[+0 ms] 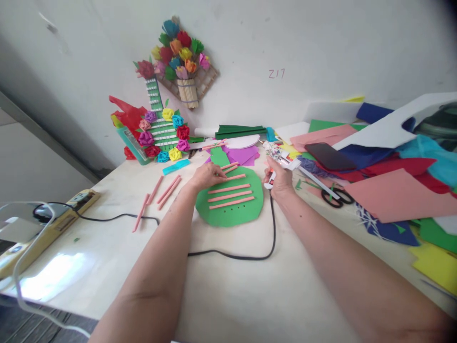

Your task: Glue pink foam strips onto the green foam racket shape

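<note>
A green guitar-shaped paper cutout point(228, 212) lies flat on the table, with several pink paper sticks point(230, 196) laid across its round body. My left hand point(207, 175) rests on the upper part of the cutout, fingers stretched flat and pressing on a pink stick near the neck. My right hand point(280, 180) is closed around a white glue gun point(285, 166) just right of the cutout, its black cord point(250, 257) trailing back over the table.
Loose pink sticks point(159, 193) lie left of the cutout. A finished paper guitar with flowers point(160, 136) and a flower bouquet point(182, 62) lean on the wall. Coloured paper sheets point(392, 193), black scissors point(333, 196) and a dark phone point(328, 156) crowd the right. A power strip point(76, 202) sits left.
</note>
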Motion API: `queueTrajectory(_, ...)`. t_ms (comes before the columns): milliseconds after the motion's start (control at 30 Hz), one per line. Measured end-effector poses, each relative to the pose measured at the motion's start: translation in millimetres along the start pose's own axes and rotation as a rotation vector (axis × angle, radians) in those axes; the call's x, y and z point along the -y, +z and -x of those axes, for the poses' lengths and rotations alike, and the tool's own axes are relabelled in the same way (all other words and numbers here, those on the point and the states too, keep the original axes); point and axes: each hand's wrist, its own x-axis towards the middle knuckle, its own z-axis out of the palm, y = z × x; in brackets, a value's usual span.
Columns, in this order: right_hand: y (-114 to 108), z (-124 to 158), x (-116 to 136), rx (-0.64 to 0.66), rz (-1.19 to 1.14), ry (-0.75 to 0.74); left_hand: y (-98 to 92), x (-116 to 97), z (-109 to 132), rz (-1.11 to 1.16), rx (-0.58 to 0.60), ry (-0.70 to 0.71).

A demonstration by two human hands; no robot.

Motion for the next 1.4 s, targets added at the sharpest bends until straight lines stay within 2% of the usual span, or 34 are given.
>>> queueTrajectory(133, -1, 0, -1, -0.002, 0.006, -0.012, 0.6, -2, 0, -0.067, 0.005, 0.005)
queueTrajectory(433, -2, -2, -2, 0.007, 0.007, -0.029, -1.3, -5, 0, -0.173, 0.096, 0.003)
queueTrajectory(633, -2, -2, -3, 0.012, 0.004, -0.022, -1.0, -9, 1, -0.239, 0.109, -0.005)
queueTrajectory(1400, -1, -2, -3, 0.018, 0.021, -0.011, -0.6, -12, 2, -0.271, 0.109, -0.009)
